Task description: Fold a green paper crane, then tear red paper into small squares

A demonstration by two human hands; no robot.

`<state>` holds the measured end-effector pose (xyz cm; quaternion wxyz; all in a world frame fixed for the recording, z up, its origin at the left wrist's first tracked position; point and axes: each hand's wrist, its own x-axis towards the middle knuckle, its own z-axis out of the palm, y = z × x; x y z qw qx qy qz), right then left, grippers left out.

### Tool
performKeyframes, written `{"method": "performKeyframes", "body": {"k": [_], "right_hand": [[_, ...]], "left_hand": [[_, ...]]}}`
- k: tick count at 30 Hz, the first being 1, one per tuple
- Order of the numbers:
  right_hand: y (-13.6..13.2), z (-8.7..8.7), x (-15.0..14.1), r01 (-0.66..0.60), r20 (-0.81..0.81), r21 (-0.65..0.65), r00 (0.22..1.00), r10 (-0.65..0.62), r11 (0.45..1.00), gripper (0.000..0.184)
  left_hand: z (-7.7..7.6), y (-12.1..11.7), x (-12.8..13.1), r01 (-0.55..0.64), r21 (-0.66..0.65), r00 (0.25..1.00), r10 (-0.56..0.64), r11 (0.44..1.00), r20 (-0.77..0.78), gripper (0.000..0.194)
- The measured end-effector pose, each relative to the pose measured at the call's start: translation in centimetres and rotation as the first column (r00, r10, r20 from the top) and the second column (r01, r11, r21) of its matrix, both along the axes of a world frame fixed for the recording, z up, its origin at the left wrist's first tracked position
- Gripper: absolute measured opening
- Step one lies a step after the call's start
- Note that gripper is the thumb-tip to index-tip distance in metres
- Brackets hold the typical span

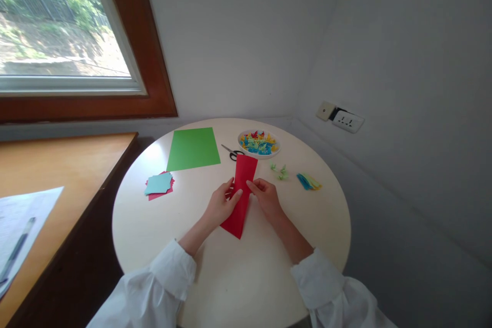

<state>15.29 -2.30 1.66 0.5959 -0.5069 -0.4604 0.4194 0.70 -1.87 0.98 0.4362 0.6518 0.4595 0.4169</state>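
A long folded sheet of red paper [243,174] is held between both hands above the round white table [230,282]. My left hand [223,202] grips its left side, thumb on the front and fingers behind. At the right edge, my right hand [266,196] pinches the paper between thumb and fingers. The sheet tilts, its lower end widening toward me. Just beyond its top end lie scissors [233,154] with black handles, partly covered by the paper. Small pale green paper pieces [282,172] rest to the right of it.
A green sheet [194,148] lies at the back left, with a stack of light blue and red paper squares [159,183] nearer. A white plate [277,151] holds colourful paper pieces. Blue and yellow strips [308,181] sit at right. A wooden desk [88,156] bears papers and a pen [17,248].
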Motion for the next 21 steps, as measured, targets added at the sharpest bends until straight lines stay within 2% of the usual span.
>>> {"method": "performKeyframes", "body": {"k": [3, 5, 10, 15, 18, 21], "right_hand": [[-0.1, 0.0, 0.0, -0.030, 0.014, 0.001, 0.999, 0.030, 1.000, 0.031], [-0.1, 0.0, 0.0, -0.049, 0.022, -0.002, 0.999, 0.049, 0.999, 0.031], [-0.1, 0.0, -0.1, -0.086, -0.012, -0.002, 0.996, 0.086, 0.996, 0.032], [0.0, -0.2, 0.1, -0.101, -0.045, -0.004, 0.994, 0.100, 0.995, 0.034], [0.1, -0.3, 0.3, -0.088, -0.041, 0.000, 0.995, 0.088, 0.996, 0.035], [0.0, -0.3, 0.5, -0.086, 0.006, 0.012, 0.996, 0.086, 0.996, 0.037]], "left_hand": [[0.2, -0.4, 0.2, 0.083, -0.070, 0.996, -0.080, 0.994, 0.047, 0.075], [0.1, -0.5, 0.2, 0.105, -0.089, 0.993, -0.099, 0.991, 0.071, 0.082], [0.3, -0.5, 0.0, 0.176, -0.190, 0.962, -0.127, 0.966, 0.243, 0.079], [1.8, -0.7, -0.6, 0.295, -0.387, 0.854, -0.059, 0.874, 0.518, 0.069], [2.4, -0.6, -1.1, 0.318, -0.458, 0.808, 0.015, 0.830, 0.589, 0.065], [2.4, -0.4, -1.3, 0.340, -0.468, 0.780, 0.033, 0.816, 0.625, 0.063]]}}
